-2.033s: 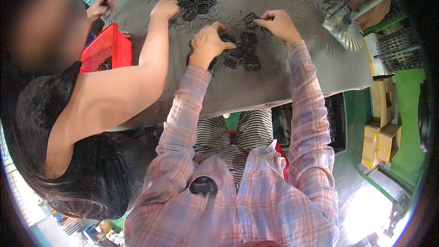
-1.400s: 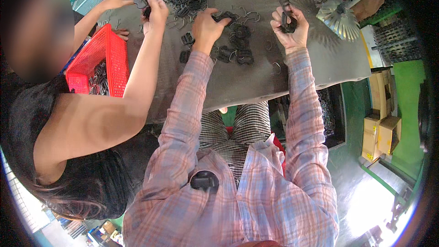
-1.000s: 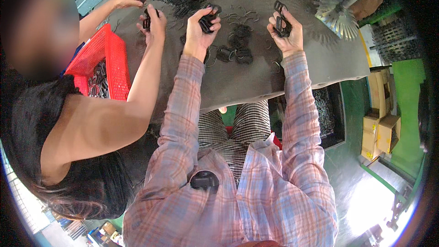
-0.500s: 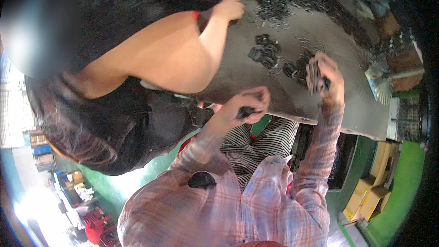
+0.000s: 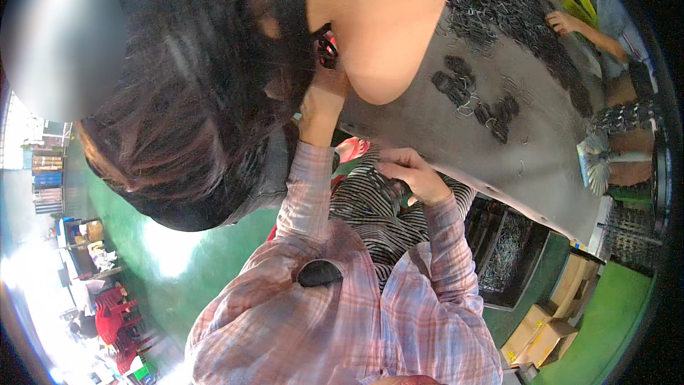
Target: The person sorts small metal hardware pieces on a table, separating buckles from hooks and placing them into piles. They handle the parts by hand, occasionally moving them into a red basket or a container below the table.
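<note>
My left hand [image 5: 324, 96] reaches forward past the table edge, close beside a co-worker's bare arm [image 5: 388, 36]. Hair and that arm cover its fingers, so what it holds cannot be seen. Over my striped lap, my right hand [image 5: 420, 178] is curled, thumb and fingers drawn together. Something dark shows just below those fingers, too unclear to name. On the grey table [image 5: 534, 171] lie small black bundles [image 5: 452, 82] and more black bundles [image 5: 496, 120], with loose thin wire-like loops around them.
A long heap of black loop-shaped pieces [image 5: 506, 11] spreads over the far table. Another person's hand [image 5: 566, 23] works beyond it. Below the table edge, right of my lap, stands a dark tray [image 5: 502, 249] of thin metal pieces. Cardboard boxes [image 5: 541, 335] sit lower right.
My left hand has moved forward and left, beside the co-worker. My right hand has come from the table to my lap; the black stack it held is no longer clearly visible. The co-worker leans farther right.
</note>
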The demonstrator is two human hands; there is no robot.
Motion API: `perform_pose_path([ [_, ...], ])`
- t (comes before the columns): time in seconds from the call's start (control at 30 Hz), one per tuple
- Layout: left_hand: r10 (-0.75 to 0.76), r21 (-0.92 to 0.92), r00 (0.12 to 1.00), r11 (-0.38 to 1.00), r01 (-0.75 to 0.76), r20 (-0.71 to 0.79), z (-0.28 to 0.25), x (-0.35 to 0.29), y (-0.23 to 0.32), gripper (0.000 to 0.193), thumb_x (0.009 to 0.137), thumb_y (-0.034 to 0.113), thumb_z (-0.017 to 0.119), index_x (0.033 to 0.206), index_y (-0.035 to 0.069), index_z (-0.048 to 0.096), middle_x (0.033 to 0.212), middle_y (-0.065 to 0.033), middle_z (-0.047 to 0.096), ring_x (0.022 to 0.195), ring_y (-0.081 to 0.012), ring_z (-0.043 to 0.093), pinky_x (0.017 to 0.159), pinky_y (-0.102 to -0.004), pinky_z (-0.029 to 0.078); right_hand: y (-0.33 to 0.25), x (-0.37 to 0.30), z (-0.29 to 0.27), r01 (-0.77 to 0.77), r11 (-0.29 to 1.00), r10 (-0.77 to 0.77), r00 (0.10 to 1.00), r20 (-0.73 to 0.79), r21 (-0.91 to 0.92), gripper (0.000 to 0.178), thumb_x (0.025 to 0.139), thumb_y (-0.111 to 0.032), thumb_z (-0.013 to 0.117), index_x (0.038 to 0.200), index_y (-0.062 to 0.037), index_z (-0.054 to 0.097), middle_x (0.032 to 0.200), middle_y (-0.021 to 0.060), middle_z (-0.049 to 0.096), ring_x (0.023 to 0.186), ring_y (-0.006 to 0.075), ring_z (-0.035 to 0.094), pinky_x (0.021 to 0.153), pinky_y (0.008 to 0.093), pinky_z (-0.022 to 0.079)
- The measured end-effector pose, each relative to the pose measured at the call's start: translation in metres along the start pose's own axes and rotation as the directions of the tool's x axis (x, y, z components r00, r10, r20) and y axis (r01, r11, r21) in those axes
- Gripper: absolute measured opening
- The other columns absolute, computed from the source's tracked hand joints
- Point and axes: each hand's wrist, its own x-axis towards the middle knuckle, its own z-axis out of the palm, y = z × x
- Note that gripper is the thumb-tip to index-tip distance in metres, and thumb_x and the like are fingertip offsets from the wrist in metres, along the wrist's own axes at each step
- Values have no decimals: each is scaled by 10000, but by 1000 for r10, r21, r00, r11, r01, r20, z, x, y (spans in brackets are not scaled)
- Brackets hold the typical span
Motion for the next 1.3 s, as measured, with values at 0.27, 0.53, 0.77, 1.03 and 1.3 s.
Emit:
perform_pose_path([
  [0.27, -114, -92, 976, 987, 132, 185, 39, 34, -37, 440, 849, 286, 571, 1209, 36, 534, 1211, -172, 550, 1089, -335, 529, 962, -438, 376, 30, -25, -9, -95, 975, 127, 980, -153, 199, 202, 872, -208, 604, 949, -21, 612, 662, -64, 508, 518, 6, 435, 444, 157, 320],
  [0.53, 196, -61, 977, 980, -191, 83, 41, -1, -50, 422, 859, 254, 548, 1220, 37, 524, 1213, -174, 542, 1057, -326, 535, 953, -423, 381, -19, 33, 38, 60, 820, 42, 985, -166, 569, 110, 876, -169, 569, 821, -74, 575, 717, -36, 513, 586, 61, 467, 461, 188, 333],
  [0.77, -364, -958, 914, 144, 247, 181, -42, -52, 16, 418, 965, 263, 363, 1283, 16, 474, 1320, -170, 466, 1216, -293, 447, 1051, -414, 307, -47, 55, 66, 82, 738, 129, 957, -259, 670, 103, 899, -141, 528, 862, -54, 570, 743, -6, 547, 507, 77, 452, 447, 192, 375],
  [1.03, -573, -968, 790, -22, 251, 217, -53, -87, 40, 558, 983, 336, 284, 1415, -15, 258, 1460, -141, 295, 1336, -253, 290, 1113, -366, 188, -46, 130, 99, 492, 871, -410, 724, -555, -2, 180, 918, -211, 556, 795, -79, 553, 724, -37, 504, 659, 45, 450, 599, 226, 387],
  [1.3, -504, -945, 813, -26, 325, 293, -44, -92, 44, 529, 999, 329, 236, 1426, 19, 264, 1484, -104, 267, 1353, -239, 260, 1124, -351, 159, -106, 206, 76, -170, 427, -453, 810, -373, -888, 191, 782, -222, 613, 897, -77, 660, 826, 161, 659, 803, 287, 655, 691, 381, 511],
])
